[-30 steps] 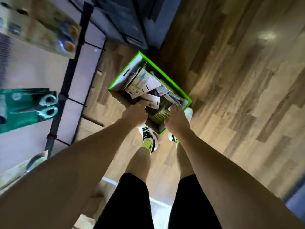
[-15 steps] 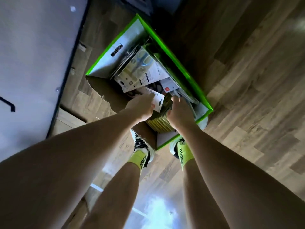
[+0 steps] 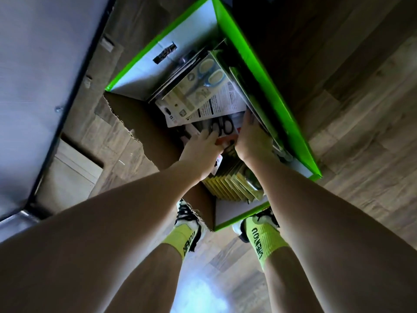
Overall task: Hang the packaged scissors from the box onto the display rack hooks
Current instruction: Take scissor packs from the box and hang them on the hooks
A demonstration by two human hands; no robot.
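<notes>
The wooden floor [image 3: 352, 114] is carrying a green-edged cardboard box [image 3: 259, 71], and both hands are reaching down into it. Beyond the fingers, a large pack of blue-handled scissors [image 3: 203, 86] is lying tilted on top of the pile. Just ahead of the fingertips of both hands, a pack of black-handled scissors [image 3: 225, 126] is lying partly under that larger pack; the left hand [image 3: 200, 147] is resting its fingers [image 3: 208, 135] on the near edge of this pack, loosely curled, and whether they are gripping it cannot be told. The right hand [image 3: 252, 138] is lying flat with fingers extended beside the pack's right edge, against the box wall. Behind both wrists, a row of yellow-carded packs [image 3: 228, 184] is standing on edge.
</notes>
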